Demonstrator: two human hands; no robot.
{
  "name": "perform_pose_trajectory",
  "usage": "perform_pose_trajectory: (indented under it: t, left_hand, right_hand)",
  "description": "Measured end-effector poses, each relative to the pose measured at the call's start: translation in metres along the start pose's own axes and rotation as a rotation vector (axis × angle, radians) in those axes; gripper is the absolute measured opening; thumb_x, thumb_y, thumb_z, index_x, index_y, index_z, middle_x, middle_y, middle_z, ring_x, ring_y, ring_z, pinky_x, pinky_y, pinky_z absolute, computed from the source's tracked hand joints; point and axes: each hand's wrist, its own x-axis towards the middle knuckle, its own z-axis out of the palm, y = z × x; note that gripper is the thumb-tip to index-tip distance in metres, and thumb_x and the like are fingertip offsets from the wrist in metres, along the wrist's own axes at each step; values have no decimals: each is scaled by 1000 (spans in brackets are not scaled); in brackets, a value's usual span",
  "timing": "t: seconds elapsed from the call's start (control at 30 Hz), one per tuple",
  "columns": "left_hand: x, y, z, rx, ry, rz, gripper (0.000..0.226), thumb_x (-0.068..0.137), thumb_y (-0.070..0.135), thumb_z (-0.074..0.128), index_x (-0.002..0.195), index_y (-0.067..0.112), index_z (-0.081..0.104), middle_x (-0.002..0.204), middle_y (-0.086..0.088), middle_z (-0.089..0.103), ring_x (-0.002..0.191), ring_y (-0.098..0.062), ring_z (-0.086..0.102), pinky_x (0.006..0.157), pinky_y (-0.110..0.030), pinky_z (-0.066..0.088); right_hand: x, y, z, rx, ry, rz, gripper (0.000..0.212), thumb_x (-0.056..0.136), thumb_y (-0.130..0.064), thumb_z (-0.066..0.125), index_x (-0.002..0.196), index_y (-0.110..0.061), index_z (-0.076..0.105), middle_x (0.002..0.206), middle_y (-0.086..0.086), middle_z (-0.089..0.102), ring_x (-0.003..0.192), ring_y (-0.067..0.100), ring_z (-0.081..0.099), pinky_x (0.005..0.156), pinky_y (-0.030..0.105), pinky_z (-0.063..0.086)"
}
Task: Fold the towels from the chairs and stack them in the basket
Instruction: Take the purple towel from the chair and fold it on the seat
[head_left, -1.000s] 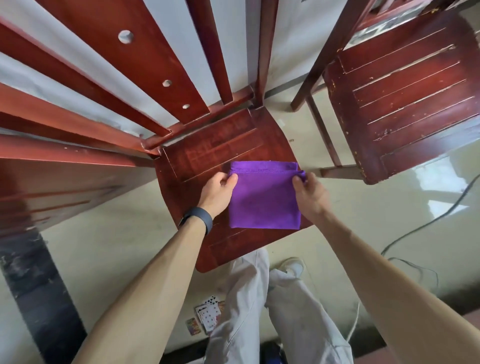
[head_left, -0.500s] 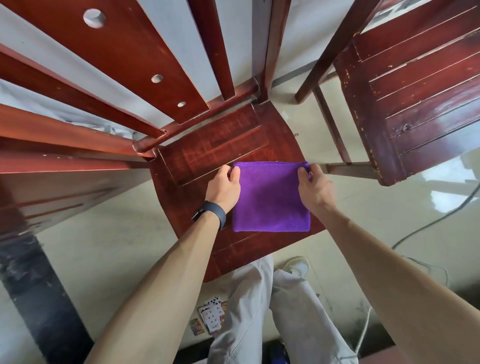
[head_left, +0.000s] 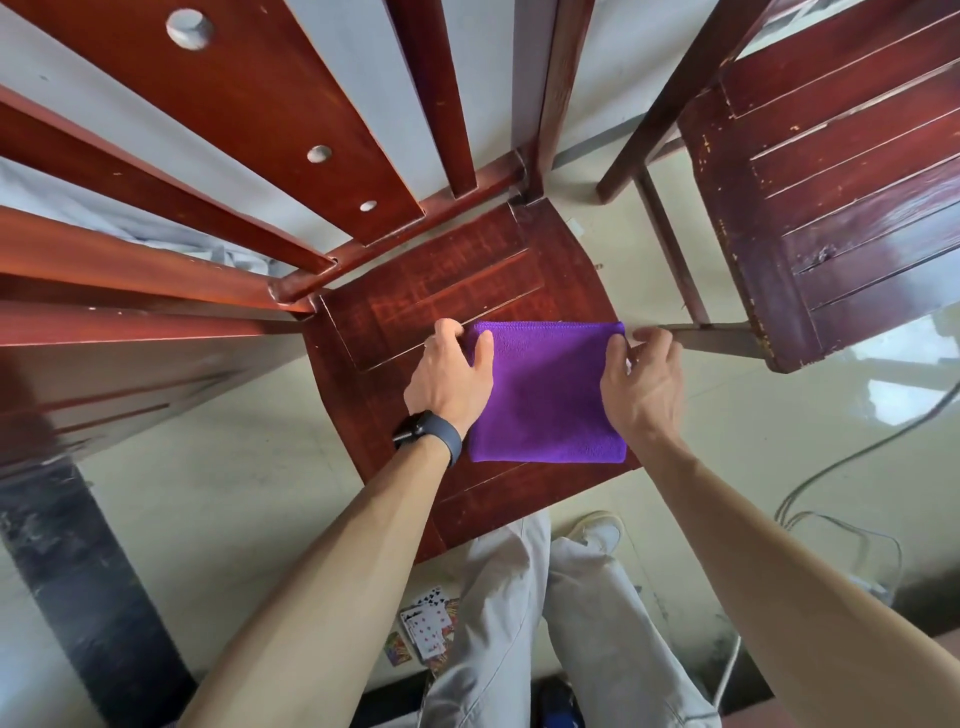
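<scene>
Left hand (head_left: 449, 379) grips the folded purple towel (head_left: 545, 400) at its far corner, thumb on top; my right hand (head_left: 641, 384) grips the opposite far corner. It lies flat between them on the chair seat (head_left: 441, 291).

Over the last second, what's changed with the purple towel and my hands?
The far edge of the purple towel, rumpled and bulging at its right corner a second ago, now lies straight and flat on the chair seat. The left hand and right hand keep pinching the far corners, thumbs on the cloth. The towel stays folded in place.
</scene>
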Motion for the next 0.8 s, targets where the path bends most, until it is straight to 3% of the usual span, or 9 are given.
perform_pose_trajectory:
  t: [0.1, 0.17, 0.27, 0.33, 0.47, 0.63, 0.7, 0.8]
  left_hand:
    - [-22, -12, 8, 191, 235, 317, 49, 95, 43, 51, 135, 16, 51, 134, -12, 54, 117, -32, 55, 86, -44, 48]
    - [-32, -21, 21, 299, 189, 532, 59, 96, 40, 49, 149, 14, 41, 155, -11, 38, 139, -32, 40, 105, -47, 39]
    - [-40, -30, 38, 402, 28, 607, 66, 99, 42, 43, 158, 23, 21, 166, -2, 11, 153, -23, 10, 119, -54, 21]
    - [-36, -37, 43, 446, 7, 582, 65, 100, 45, 38, 158, 28, 15, 167, 0, 5, 154, -18, 4, 120, -55, 16]
    - [-21, -52, 47, 494, 10, 613, 67, 99, 52, 36, 158, 32, 13, 167, 2, 2, 154, -16, 1, 120, -57, 11]
    - [-25, -52, 48, 475, 36, 502, 73, 99, 57, 33, 159, 25, 8, 167, -5, 0, 153, -27, 7, 119, -56, 14]
    - [-33, -47, 43, 395, 65, 404, 74, 99, 54, 36, 159, 19, 13, 166, -10, 8, 150, -30, 20, 116, -54, 22]
    - [-38, -36, 30, 47, 136, 199, 72, 93, 40, 57, 154, 16, 29, 150, -12, 41, 129, -27, 46, 102, -42, 42]
  right_hand:
    - [-24, 2, 2, -174, 141, -286, 37, 96, -32, 54, 126, -11, 56, 128, 14, 54, 115, 35, 50, 94, 46, 40]
    - [-37, 3, 9, -304, 92, -503, 43, 97, -30, 52, 137, -15, 53, 145, 10, 48, 131, 31, 44, 102, 45, 38]
    - [-43, 12, 25, -484, -87, -639, 56, 101, -31, 43, 155, -18, 33, 164, 6, 24, 153, 25, 17, 121, 49, 18]
    - [-37, 24, 30, -548, -115, -587, 60, 103, -36, 38, 159, -22, 22, 167, 2, 14, 155, 21, 7, 123, 52, 10]
    - [-23, 45, 35, -608, -142, -590, 62, 103, -47, 33, 160, -28, 15, 168, -1, 9, 154, 19, 8, 121, 57, 9]
    - [-29, 38, 40, -533, -81, -443, 70, 102, -53, 31, 160, -23, 10, 168, 5, 2, 155, 24, 4, 121, 54, 3]
    - [-34, 33, 32, -398, -12, -284, 76, 98, -53, 43, 159, -17, 15, 165, 12, 11, 151, 32, 15, 120, 52, 13]
    - [-33, 29, 15, -134, -11, -72, 72, 90, -39, 63, 150, -12, 34, 146, 15, 41, 131, 33, 39, 108, 45, 32]
